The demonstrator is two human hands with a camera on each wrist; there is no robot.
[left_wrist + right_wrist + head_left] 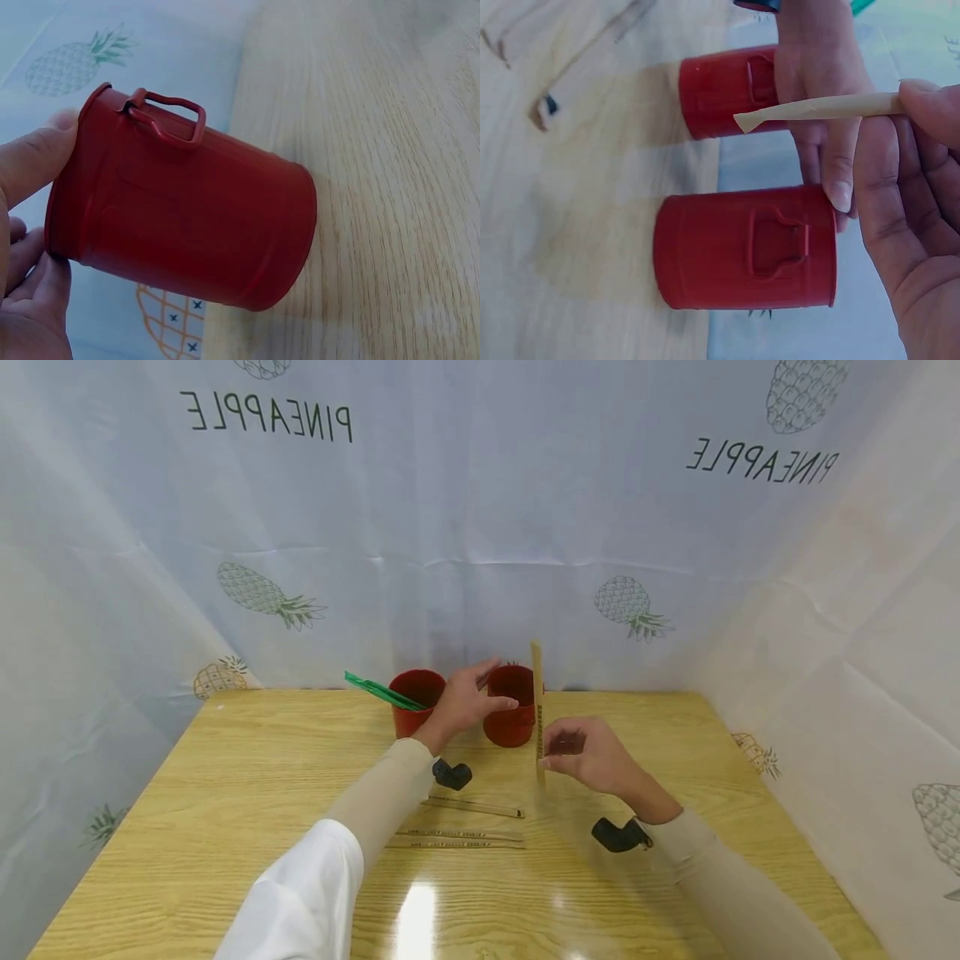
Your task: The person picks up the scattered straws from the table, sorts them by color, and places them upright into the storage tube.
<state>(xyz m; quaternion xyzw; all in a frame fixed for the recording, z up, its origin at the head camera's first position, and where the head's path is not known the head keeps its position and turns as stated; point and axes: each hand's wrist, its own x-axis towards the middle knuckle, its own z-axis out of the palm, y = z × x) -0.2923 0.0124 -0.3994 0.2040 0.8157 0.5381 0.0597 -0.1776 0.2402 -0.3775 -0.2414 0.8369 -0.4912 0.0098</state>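
Both hands are occupied: by the right hand (588, 752), a pale stick (537, 693) is pinched upright; by the left hand (462, 702), a red cup (510, 728) on the desk (712, 777) is gripped at the rim. If snagged by the stick, the cup could be tipped.

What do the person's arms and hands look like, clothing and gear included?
The left hand and right hand wear no gloves. A beige sleeve covers the left forearm, with a white sleeve nearer the elbow; another beige sleeve covers the right. A bent black gadget sits at the left wrist, another black gadget at the right.
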